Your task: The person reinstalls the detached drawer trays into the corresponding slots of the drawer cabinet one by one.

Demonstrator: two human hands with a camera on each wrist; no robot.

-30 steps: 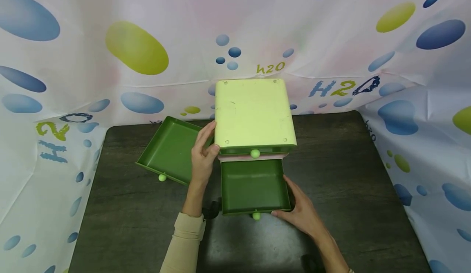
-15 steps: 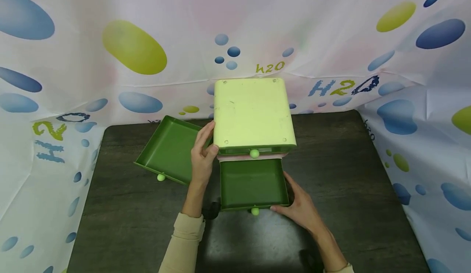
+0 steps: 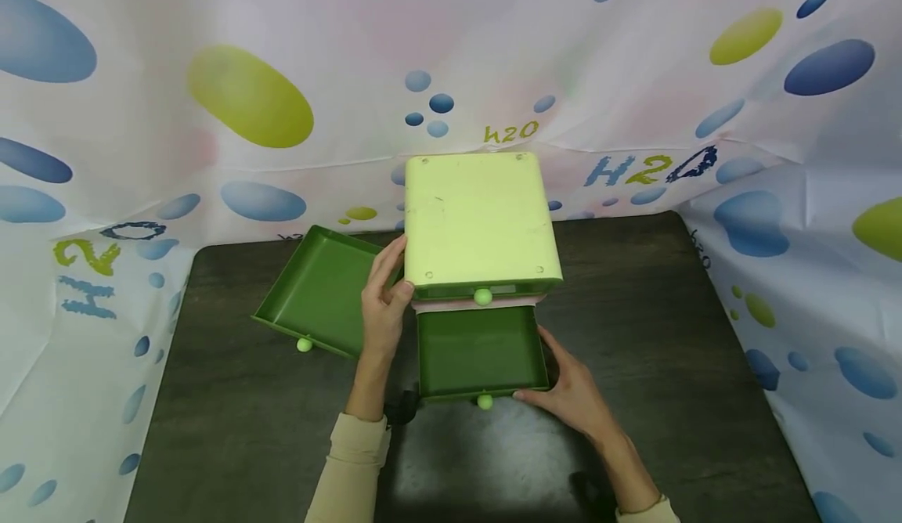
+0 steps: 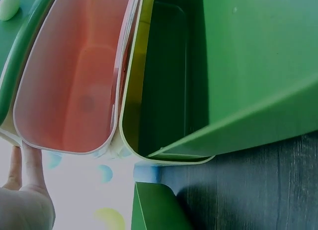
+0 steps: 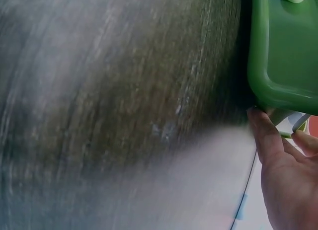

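A small tabletop cabinet with a pale yellow-green top (image 3: 479, 218) stands near the back. Its upper drawer with a round knob (image 3: 482, 297) is in; below lies a pink compartment (image 4: 87, 106), with no drawer in it. From the lowest compartment a green drawer (image 3: 479, 355) sticks out toward me. My right hand (image 3: 574, 394) holds this drawer at its front right corner, thumb at the front and fingers along the side. My left hand (image 3: 383, 315) rests against the cabinet's left side, fingers extended along it and thumb by the front corner.
Another green drawer (image 3: 320, 296) lies angled on the dark wooden table (image 3: 648, 304), left of the cabinet and partly behind my left hand. Close behind the cabinet hangs a white curtain (image 3: 366, 53) with blue and yellow spots, which also runs along both sides.
The lowest drawer has slid a little farther into the cabinet, with my right hand moving forward along with it. My left hand stays at the cabinet's side. The head view has shifted slightly.
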